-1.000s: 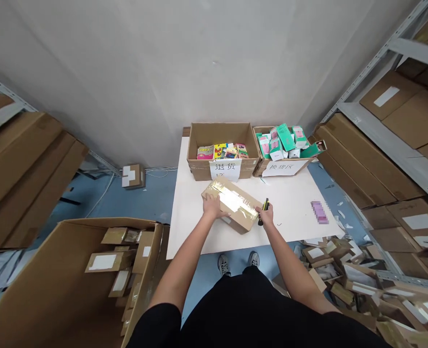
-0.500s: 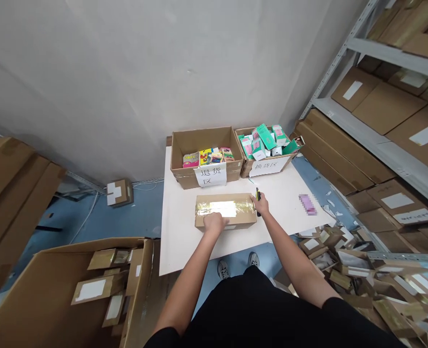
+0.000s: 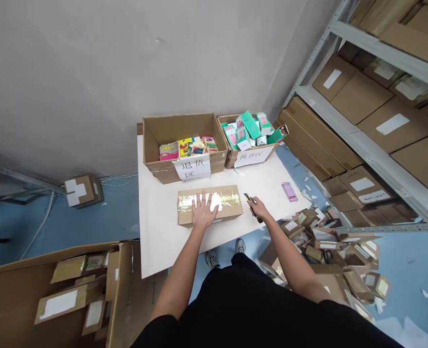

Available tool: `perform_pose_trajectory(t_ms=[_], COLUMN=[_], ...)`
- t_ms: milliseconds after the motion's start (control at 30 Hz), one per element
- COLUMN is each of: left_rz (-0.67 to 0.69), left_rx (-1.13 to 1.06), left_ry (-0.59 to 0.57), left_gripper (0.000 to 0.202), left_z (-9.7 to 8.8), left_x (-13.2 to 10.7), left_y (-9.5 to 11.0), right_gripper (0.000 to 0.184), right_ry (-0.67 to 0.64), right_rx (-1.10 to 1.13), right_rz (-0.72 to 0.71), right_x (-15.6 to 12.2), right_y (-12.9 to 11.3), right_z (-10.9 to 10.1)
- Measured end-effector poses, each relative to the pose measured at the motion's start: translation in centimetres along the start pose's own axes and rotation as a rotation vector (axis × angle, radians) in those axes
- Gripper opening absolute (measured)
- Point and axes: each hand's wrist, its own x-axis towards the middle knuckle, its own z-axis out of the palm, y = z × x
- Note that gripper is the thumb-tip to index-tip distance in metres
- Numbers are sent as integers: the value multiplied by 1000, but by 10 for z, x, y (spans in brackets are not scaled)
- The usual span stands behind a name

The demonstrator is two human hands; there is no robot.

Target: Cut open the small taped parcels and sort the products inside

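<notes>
On the white table lies a closed cardboard box (image 3: 231,205) with shiny clear tape along its top and a white label. My left hand (image 3: 203,212) rests flat on that top, fingers spread, partly covering the label. Just off the box's right end, my right hand (image 3: 258,208) is wrapped around a black and yellow utility knife (image 3: 249,198). The knife's front end points up and left, apart from the box. I cannot make out whether its blade is extended.
Behind the box stand an open carton (image 3: 159,173) of colourful small packs and another carton (image 3: 231,161) of green and white packs. A blurred pink item (image 3: 289,191) lies at the table's right. A large carton (image 3: 117,290) holds parcels at lower left. Shelves (image 3: 344,116) and discarded boxes (image 3: 330,241) flank the right.
My left hand has opened from curled fingers to a flat palm on the box. My right hand has moved off the box's right end with the knife, now tilted. The view has shifted right.
</notes>
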Motion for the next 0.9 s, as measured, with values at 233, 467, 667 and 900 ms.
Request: perform_pose_trajectory(t_ms=[233,467,667,900], left_rz=[18,20,19,29], left_rx=[-15,-35,-48,-102], left_ry=[30,45,47,87], left_gripper=[77,77,76,78], left_z=[1,0,3,18], left_x=[-2,-2,3,8], left_y=[1,2,1,-2], right_gripper=[34,39,41,41], right_ry=[-64,-5,-31,-50], right_rx=[-332,-521,-617,-567], right_rz=[-18,15,26,13], right_x=[5,1,5,0], right_y=[-33,-48,-57,-53], right_z=[-2,0,-5,0])
